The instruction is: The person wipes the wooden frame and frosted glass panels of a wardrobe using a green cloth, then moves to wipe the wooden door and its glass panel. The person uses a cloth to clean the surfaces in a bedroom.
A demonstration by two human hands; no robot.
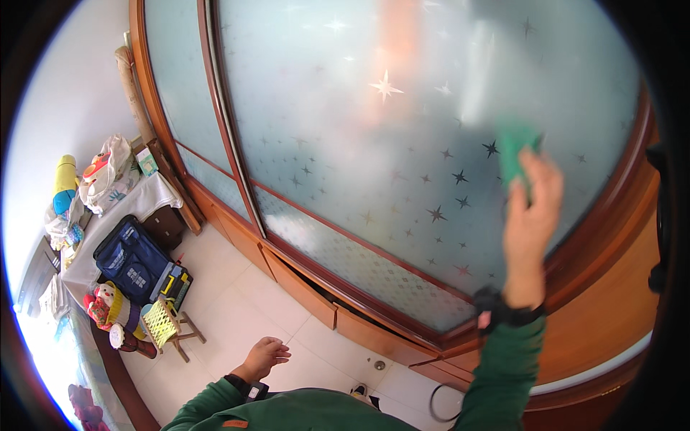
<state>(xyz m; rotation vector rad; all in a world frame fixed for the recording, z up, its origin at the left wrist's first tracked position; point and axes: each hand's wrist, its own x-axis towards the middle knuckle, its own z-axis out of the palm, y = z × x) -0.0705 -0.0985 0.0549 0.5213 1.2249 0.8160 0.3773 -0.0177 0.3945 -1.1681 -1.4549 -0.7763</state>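
Note:
My right hand (533,199) is raised against the frosted sliding glass door panel (345,134), holding a green cloth (515,145) on the right part of the pane; cloth and fingers are blurred. Dark and pale star shapes pattern the glass. Low down, in front of my body and over the tiled floor, my left hand (265,356) hangs with fingers loosely curled and nothing seen in it. Both wrists wear dark bands.
Below the glass runs a row of wooden drawers (302,288), some slightly ajar. At left are a folding stool (164,326), a blue case (132,264), a snowman toy (108,296), a small drum (129,342) and a cloth-covered table (172,194). A floor drain (379,365) lies near my foot.

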